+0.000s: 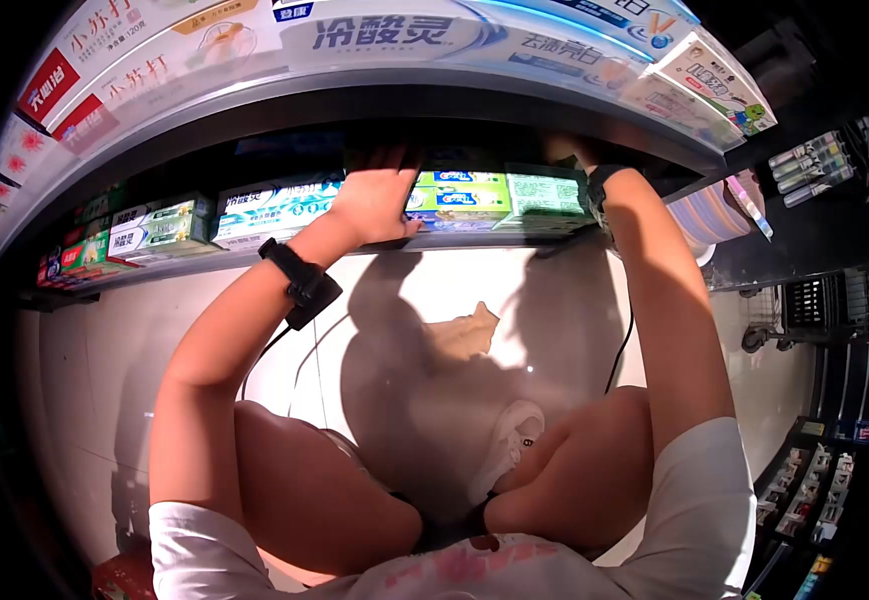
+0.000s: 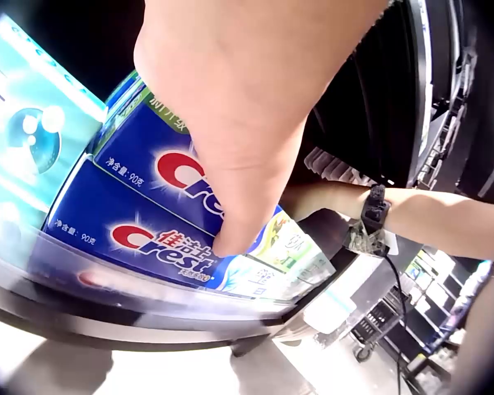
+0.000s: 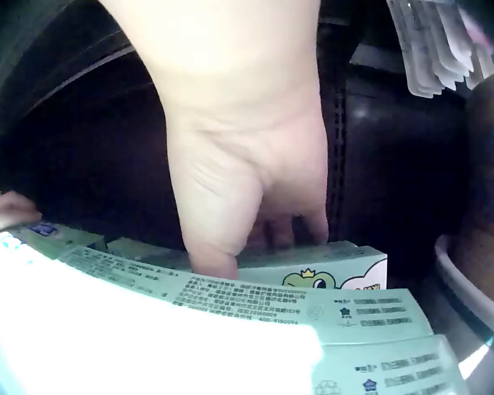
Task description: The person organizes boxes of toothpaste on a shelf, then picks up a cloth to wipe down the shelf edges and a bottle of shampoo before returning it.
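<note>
In the left wrist view my left hand (image 2: 230, 140) lies over stacked blue Crest toothpaste boxes (image 2: 160, 239), its thumb (image 2: 239, 230) down their front; the other fingers are hidden. The head view shows the same hand (image 1: 379, 195) with fingers stretched back into the lower shelf. My right hand (image 3: 251, 164) reaches down behind a front row of pale green boxes (image 3: 288, 303). Its thumb and fingers straddle a toothpaste box with a frog picture (image 3: 309, 280), fingertips hidden by the box. From the head, the right hand (image 1: 566, 148) is mostly in shadow under the upper shelf.
An upper shelf (image 1: 424, 85) full of toothpaste boxes overhangs the lower one. More boxes (image 1: 274, 205) line the lower shelf to the left. Toothbrush packs (image 1: 809, 170) hang at right, above a round striped container (image 1: 699, 220). A black cart (image 1: 819, 305) stands farther right.
</note>
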A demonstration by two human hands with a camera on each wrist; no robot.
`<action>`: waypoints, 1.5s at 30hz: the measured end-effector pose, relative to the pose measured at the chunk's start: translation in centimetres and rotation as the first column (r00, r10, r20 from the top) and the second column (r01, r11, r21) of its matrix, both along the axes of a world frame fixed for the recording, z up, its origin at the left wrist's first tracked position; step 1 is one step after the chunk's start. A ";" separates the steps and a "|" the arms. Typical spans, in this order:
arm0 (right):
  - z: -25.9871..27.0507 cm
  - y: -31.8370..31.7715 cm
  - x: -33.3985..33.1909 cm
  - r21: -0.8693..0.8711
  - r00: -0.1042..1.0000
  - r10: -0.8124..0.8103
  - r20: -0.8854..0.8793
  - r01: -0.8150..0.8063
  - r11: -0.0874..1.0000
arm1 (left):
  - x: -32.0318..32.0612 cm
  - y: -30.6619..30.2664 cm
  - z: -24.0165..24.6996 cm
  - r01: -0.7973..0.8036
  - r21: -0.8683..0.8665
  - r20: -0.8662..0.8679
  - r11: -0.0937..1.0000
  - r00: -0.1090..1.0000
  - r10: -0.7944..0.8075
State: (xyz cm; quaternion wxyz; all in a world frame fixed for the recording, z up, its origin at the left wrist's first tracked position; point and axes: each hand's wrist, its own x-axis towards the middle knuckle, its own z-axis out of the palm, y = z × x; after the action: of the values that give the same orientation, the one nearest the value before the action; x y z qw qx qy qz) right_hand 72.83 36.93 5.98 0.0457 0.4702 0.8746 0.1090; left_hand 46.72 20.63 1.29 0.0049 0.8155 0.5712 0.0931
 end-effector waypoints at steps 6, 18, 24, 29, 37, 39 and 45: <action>-0.7 0.2 -0.6 0.019 1.000 0.020 -0.012 -0.020 1.000 | -0.1 0.2 -0.5 0.021 0.014 0.061 1.000 0.998 -0.022; -1.5 0.0 -1.3 0.063 0.998 0.028 -0.053 -0.024 0.998 | 0.0 0.0 -0.4 -0.004 0.007 0.024 1.000 1.000 0.004; -1.7 -0.4 -1.2 0.093 0.997 0.038 -0.073 -0.032 0.995 | 0.0 0.1 -0.9 0.023 0.218 0.012 0.976 1.000 -0.026; -2.3 -1.1 -1.6 0.114 0.995 0.046 -0.086 -0.036 0.993 | -0.1 0.5 -1.0 0.023 -0.053 0.058 0.998 0.998 -0.020; -2.2 -1.3 -2.4 0.120 0.992 0.076 -0.098 -0.064 0.991 | -0.3 0.6 -1.2 0.023 -0.010 0.062 1.000 0.998 -0.022; -2.1 -1.3 -2.5 0.110 0.992 0.086 -0.095 -0.075 0.991 | 0.0 0.6 -0.4 -0.031 -0.261 0.049 0.965 0.998 0.045; -1.4 -0.8 -2.7 0.069 0.989 0.126 -0.074 -0.121 0.990 | -0.4 0.1 -0.7 0.029 0.025 0.040 0.999 0.999 -0.030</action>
State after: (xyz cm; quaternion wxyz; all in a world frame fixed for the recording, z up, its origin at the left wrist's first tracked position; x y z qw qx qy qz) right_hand 70.08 36.08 4.56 -0.0102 0.4202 0.8992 0.1213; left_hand 46.36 20.73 0.64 0.0079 0.8219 0.5576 0.1162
